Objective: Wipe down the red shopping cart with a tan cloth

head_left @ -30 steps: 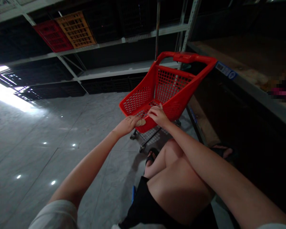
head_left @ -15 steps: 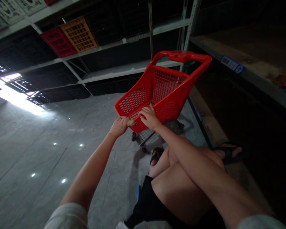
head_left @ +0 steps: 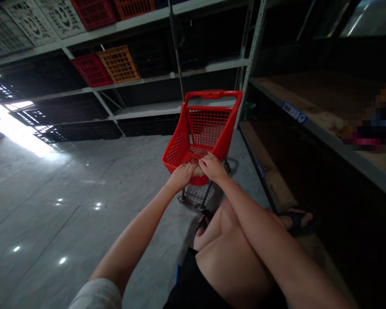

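Observation:
In front of my legs stands a red plastic shopping cart, its push handle on the far side. No goods show in its perforated basket. My left hand is closed over the cart's near rim, left of the middle. Just beside it, my right hand has its fingers curled over the same rim. Between the two hands a small beige thing shows against the rim; its kind is unclear. The fingertips are partly hidden inside the basket edge.
Racks along the back hold red and yellow crates, dark crates and white crates. A wooden shelf with blue labels runs close on my right. Grey tiled floor spreads to the left.
The cart has turned, its handle end swinging left, so it now faces me more squarely. My hands have come closer together on its rim. The view has shifted too.

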{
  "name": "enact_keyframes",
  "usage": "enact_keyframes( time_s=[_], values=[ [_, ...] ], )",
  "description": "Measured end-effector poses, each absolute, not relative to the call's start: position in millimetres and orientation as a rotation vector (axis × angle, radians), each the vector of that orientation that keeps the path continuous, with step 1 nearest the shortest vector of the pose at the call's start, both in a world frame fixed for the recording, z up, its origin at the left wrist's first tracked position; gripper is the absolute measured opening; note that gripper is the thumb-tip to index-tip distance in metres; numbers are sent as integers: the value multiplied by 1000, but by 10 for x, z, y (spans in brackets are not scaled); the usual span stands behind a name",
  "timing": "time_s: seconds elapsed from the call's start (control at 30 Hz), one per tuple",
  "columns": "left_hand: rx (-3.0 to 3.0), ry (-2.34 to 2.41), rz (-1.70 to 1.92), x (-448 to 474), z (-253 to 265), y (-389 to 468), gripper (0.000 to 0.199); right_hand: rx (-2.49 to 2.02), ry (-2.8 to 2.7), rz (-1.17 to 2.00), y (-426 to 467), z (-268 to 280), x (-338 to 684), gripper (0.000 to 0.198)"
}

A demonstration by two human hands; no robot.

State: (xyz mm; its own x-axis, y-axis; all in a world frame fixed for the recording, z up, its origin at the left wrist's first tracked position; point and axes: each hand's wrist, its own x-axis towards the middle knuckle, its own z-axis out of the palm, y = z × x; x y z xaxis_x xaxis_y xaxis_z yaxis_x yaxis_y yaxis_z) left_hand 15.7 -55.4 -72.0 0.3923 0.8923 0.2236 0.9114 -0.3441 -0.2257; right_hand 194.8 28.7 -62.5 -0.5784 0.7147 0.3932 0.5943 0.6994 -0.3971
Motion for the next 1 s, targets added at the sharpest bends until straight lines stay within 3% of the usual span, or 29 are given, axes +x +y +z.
enact_keyframes(
  time_s=[0.27, 0.6, 0.73, 0.9, 1.0],
  values=[
    [-2319, -1710, 147, -1034, -425, -454, 24, -1109, -2544, 108, 412, -484, 1911, 42],
    [-2297, -1659, -185, 533, -799, -329, 35, -1185, -2447, 76, 722, -689, 2136, 41],
    [-2503, -1423, -121, 297, -675, -270, 40, -1249, -2389, 52, 877, -699, 2406, 39],
    [-2609, -1276, 11, -490, -456, -388, 44, -1190, -2247, 252, 916, -732, 2556, 38],
    [-2556, -1356, -56, -358, -500, -479, 43, -1158, -2074, 545, 918, -750, 2520, 38]
  ],
)
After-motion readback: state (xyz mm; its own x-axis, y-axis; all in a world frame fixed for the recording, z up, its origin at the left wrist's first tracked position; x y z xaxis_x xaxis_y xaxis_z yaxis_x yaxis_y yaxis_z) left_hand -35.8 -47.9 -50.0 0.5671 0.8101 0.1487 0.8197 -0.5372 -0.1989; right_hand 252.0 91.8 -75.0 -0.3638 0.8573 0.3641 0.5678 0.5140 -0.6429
